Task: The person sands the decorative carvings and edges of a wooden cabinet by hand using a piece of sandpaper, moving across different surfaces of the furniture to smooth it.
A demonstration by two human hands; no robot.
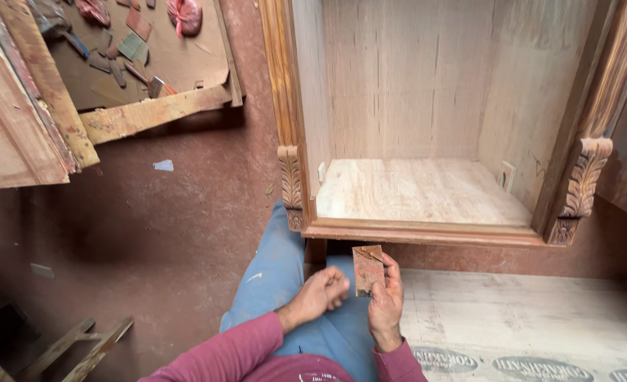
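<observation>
Item: small rectangular piece of worn reddish sandpaper [368, 269], torn at its top edge, held upright in front of the person's lap, just below the front rail of an open wooden cabinet [426, 230]. Held by: right hand [386, 301], fingers wrapped round the right edge and back of the sheet, thumb side toward the camera, so that the face of the sheet is turned up to view; the grip looks suited to inspecting or folding it rather than rubbing with it. Adjacent: left hand [320, 293], loosely curled into a half fist, holding nothing that can be seen, its knuckles just beside the sheet's left edge and not clearly touching it. Both hands rest over blue trousers [278, 276]; maroon sleeves [236, 354] cover the forearms. Surroundings: the cabinet's interior is bare pale plywood, with carved scroll brackets [582, 184] at the lower corners of its frame, probably left unfinished for sanding. A printed plywood sheet [525, 318] lies under the seat at right. Reddish floor [151, 233] at left; a shallow wooden tray [144, 71] of scraps and pink bags lies well apart, upper left.
</observation>
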